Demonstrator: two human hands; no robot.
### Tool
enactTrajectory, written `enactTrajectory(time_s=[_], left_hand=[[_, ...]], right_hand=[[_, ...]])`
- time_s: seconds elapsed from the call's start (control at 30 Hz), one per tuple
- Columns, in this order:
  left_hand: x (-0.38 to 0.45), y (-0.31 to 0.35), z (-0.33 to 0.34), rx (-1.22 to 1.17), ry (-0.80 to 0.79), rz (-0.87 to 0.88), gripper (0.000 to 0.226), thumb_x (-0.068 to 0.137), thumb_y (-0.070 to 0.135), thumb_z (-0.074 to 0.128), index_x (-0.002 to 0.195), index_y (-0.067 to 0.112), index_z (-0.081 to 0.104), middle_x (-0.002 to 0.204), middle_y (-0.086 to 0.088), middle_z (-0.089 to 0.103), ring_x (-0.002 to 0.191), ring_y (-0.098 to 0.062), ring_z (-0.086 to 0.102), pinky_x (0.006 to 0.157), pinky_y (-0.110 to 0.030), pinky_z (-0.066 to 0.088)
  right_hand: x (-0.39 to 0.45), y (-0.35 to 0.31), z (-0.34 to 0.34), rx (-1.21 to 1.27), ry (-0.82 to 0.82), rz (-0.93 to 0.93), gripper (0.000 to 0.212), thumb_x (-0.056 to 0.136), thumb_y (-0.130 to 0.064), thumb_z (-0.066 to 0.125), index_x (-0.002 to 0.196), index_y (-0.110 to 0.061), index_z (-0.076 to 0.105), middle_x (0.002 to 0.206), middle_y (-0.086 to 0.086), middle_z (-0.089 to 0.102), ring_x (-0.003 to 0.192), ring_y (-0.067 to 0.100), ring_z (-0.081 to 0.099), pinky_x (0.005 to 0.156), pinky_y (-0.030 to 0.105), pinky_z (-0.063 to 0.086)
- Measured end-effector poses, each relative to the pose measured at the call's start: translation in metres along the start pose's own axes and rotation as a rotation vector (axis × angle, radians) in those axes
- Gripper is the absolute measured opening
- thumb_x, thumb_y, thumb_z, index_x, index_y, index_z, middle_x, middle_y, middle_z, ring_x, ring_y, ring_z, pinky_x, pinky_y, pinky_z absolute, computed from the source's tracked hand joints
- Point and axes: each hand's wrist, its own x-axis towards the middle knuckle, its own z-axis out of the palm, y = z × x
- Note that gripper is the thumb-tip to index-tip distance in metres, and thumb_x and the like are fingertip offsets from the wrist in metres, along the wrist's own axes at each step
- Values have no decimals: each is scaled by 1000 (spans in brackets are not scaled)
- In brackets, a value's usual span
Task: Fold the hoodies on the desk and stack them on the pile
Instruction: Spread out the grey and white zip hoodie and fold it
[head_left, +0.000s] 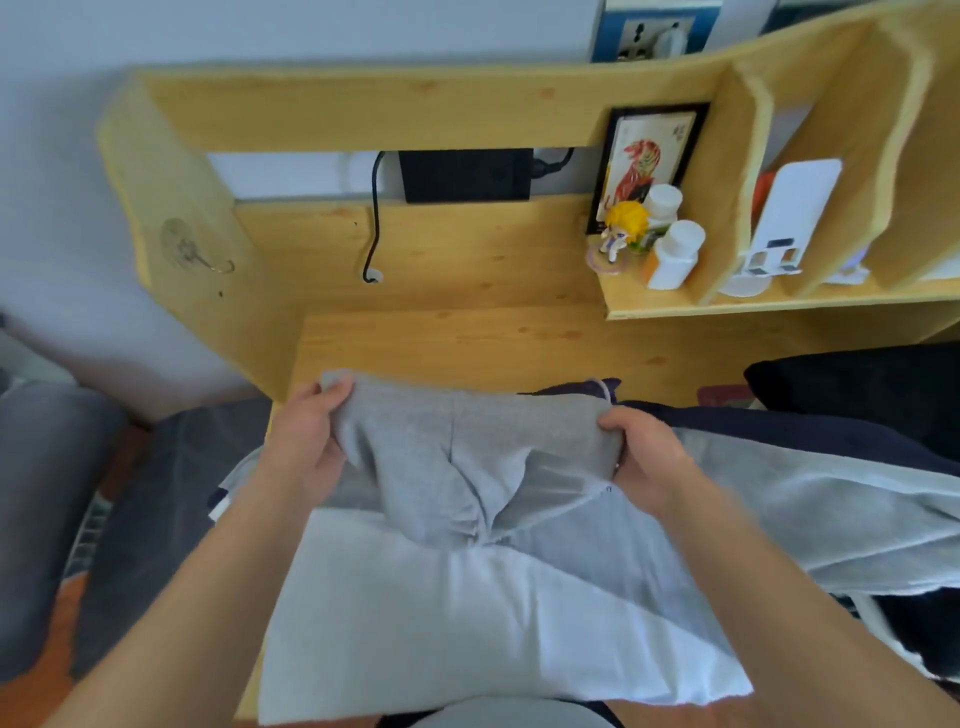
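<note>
Right now your left hand (306, 441) pinches the far-left corner of the grey hoodie (467, 519), thumb on top and fingers curled under the cloth, while your right hand (644, 457) grips the far-right corner the same way. Between them the raised part, which looks like the hood, hangs taut and bunches into folds toward the middle. The rest of the hoodie lies flat on the tabletop (467, 343), its near edge reaching the desk's front edge close to your body, and one sleeve trails off to your right. Just beyond your right hand a dark navy garment (779, 426) lies under the grey sleeve, and a black garment (862, 389) sits behind it at the right edge. Farther back, the wooden shelf (753, 306) holds a framed picture (649, 150), a small yellow-haired figurine (621, 228) and two white bottles (675, 254). A black cable (375, 218) hangs down the desk's back panel.
</note>
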Motion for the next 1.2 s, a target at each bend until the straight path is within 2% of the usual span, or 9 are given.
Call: enactTrajectory(time_s=[0.2, 0.33, 0.47, 0.53, 0.67, 0.8, 1.0, 1.1, 1.2], left_hand=[[62, 41, 17, 221, 90, 54, 11, 102, 8, 57, 94, 15, 59, 89, -5, 68, 80, -20, 67, 64, -31, 53], [103, -15, 16, 527, 3, 86, 27, 97, 4, 62, 120, 16, 56, 106, -6, 70, 92, -18, 67, 71, -29, 51], [59, -96, -19, 844, 178, 186, 50, 87, 21, 72, 133, 12, 56, 124, -10, 61, 107, -25, 60, 89, -36, 50], [36, -119, -29, 823, 205, 85, 52, 91, 26, 71, 137, 12, 52, 122, -15, 57, 104, -28, 59, 89, -40, 51], [32, -118, -24, 502, 170, -145, 27, 97, 29, 66, 106, 8, 53, 78, -16, 55, 56, -21, 51, 51, -28, 41], [48, -99, -13, 493, 87, -200, 21, 77, 32, 61, 81, 16, 48, 69, -14, 45, 65, -25, 49, 65, -42, 43], [21, -81, -18, -206, 331, -228, 9, 97, 9, 54, 89, 6, 59, 74, -6, 54, 66, -20, 54, 70, -30, 51], [6, -97, -24, -53, 234, -331, 11, 99, 10, 54, 95, 7, 64, 77, -6, 61, 68, -19, 55, 70, -30, 48], [4, -113, -26, 264, 118, -350, 9, 100, 8, 55, 96, 13, 61, 83, -4, 60, 72, -15, 54, 69, -26, 43]], right_hand=[[46, -37, 71, -116, -23, -75, 22, 97, -10, 55, 117, -6, 64, 111, 16, 71, 98, 32, 69, 90, 48, 58], [89, -20, 85, -396, -24, -211, 19, 99, -8, 46, 114, -14, 58, 105, 5, 67, 97, 26, 65, 90, 40, 53], [69, 59, 70, -807, 205, -370, 39, 92, -17, 53, 130, -25, 50, 124, -2, 49, 99, 24, 58, 76, 32, 47], [38, 90, 69, -811, 191, -372, 31, 94, -13, 52, 123, -24, 51, 120, -5, 44, 89, 15, 54, 67, 27, 39], [17, 117, 82, -850, 136, -385, 21, 93, -7, 52, 110, -19, 56, 106, -3, 51, 86, 15, 50, 73, 29, 37], [21, 113, 113, -940, 108, -601, 14, 96, -7, 51, 88, -17, 56, 93, -4, 55, 78, 14, 52, 68, 31, 44], [57, 98, 130, -1028, 79, -276, 35, 100, -36, 54, 127, -13, 58, 124, 12, 64, 113, 33, 60, 88, 36, 47], [57, 93, 146, -1068, 117, -163, 64, 94, -57, 50, 136, -9, 49, 133, 15, 58, 118, 37, 59, 92, 42, 48], [52, 97, 155, -1165, 106, -135, 78, 88, -46, 63, 148, -9, 30, 142, 18, 44, 125, 39, 52, 97, 44, 47]])
